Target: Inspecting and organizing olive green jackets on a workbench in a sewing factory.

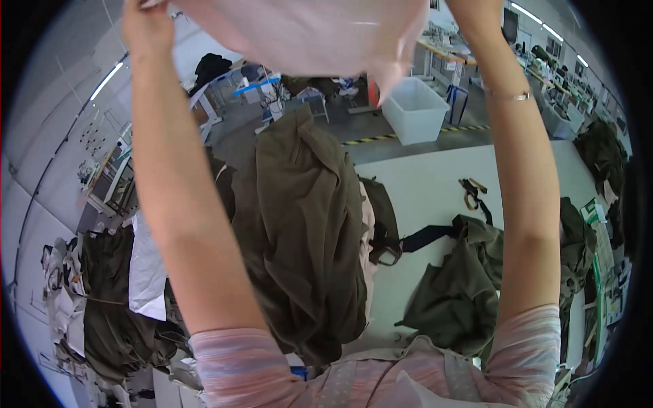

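Note:
Both my arms are raised, with a thin pale pink sheet (313, 37) hanging between them at the top of the view. Whether it is cloth or plastic I cannot tell; its upper part is cut off. At the upper left, my left hand (147, 27) is closed, pinching the sheet's edge. Only the lower part of my right hand (476, 20) shows at the upper right, its fingers out of the picture. Below the sheet, a large dark olive garment (299, 204) lies heaped on the pale table (435, 173).
Another olive garment (459, 292) lies right of the heap, joined by a black strap (428, 238). More olive fabric (112, 306) and a white sheet (146, 272) are at the left. Beyond the table stands a white plastic bin (416, 112) near yellow-black floor tape (371, 139).

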### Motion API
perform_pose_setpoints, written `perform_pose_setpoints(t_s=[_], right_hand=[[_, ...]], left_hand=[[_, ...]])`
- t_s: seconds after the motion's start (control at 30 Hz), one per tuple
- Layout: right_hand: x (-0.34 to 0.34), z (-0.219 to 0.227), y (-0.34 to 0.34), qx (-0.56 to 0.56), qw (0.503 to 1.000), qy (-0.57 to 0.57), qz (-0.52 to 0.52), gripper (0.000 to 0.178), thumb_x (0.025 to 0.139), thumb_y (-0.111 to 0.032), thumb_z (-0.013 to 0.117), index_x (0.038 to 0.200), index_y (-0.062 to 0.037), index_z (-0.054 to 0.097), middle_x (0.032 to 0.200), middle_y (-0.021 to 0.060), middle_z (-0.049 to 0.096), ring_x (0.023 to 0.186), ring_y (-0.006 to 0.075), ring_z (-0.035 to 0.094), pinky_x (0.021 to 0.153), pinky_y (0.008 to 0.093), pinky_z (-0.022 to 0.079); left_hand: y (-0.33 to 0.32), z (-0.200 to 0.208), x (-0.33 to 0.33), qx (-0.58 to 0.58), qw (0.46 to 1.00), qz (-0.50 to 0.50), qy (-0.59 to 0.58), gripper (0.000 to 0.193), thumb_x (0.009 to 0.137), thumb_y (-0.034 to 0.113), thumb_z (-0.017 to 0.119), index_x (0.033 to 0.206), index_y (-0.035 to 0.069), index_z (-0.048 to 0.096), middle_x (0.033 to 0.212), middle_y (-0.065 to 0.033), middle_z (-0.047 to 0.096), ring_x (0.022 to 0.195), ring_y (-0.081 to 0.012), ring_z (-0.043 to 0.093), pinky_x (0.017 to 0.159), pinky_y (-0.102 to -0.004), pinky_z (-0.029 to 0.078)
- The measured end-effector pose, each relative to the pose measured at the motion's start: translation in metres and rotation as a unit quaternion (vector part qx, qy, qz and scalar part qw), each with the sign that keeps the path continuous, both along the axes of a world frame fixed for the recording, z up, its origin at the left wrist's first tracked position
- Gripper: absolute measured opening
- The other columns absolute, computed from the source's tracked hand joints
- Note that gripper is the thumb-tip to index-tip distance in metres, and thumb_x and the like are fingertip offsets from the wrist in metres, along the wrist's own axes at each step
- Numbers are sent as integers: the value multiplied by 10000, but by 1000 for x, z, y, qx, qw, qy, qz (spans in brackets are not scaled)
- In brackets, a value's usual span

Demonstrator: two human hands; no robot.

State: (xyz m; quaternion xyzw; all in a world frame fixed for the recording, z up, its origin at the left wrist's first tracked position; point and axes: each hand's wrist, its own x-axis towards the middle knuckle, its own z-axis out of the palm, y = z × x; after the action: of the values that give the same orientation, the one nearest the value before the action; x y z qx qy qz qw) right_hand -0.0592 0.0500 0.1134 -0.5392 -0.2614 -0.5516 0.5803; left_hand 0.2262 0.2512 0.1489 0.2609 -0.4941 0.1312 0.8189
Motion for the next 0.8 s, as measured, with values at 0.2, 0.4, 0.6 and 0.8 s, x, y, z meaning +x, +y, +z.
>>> perform_pose_setpoints(t_s=[0.2,0.4,0.6,0.8], right_hand=[[65,-144,27,-257,842,89,-466,172,838,-44,598,1002,-28,648,870,120,660,678,159,648,580,293,489],[40,-285,77,-249,887,234,-311,290,818,22,591,1099,-40,628,1121,131,621,850,206,651,714,288,518],[-23,-358,117,-292,876,340,-178,337,814,59,563,1134,-34,613,1188,144,590,988,267,625,785,306,517],[-51,-379,118,-260,880,388,-84,334,803,46,592,1125,-37,616,1056,126,612,784,244,621,718,303,512]], left_hand=[[135,-127,27,205,958,52,193,278,879,104,447,1114,-23,526,1134,-135,583,1042,-264,576,907,-443,481],[221,-278,-34,318,906,39,277,169,825,33,436,940,22,559,1075,-133,589,933,-204,572,885,-380,499],[297,-362,-105,368,858,103,344,171,706,-73,422,737,79,495,1020,-111,583,866,-153,543,728,-232,440],[346,-413,-146,517,798,93,296,182,699,-69,467,794,71,536,1041,-79,588,856,-128,533,722,-217,407]])
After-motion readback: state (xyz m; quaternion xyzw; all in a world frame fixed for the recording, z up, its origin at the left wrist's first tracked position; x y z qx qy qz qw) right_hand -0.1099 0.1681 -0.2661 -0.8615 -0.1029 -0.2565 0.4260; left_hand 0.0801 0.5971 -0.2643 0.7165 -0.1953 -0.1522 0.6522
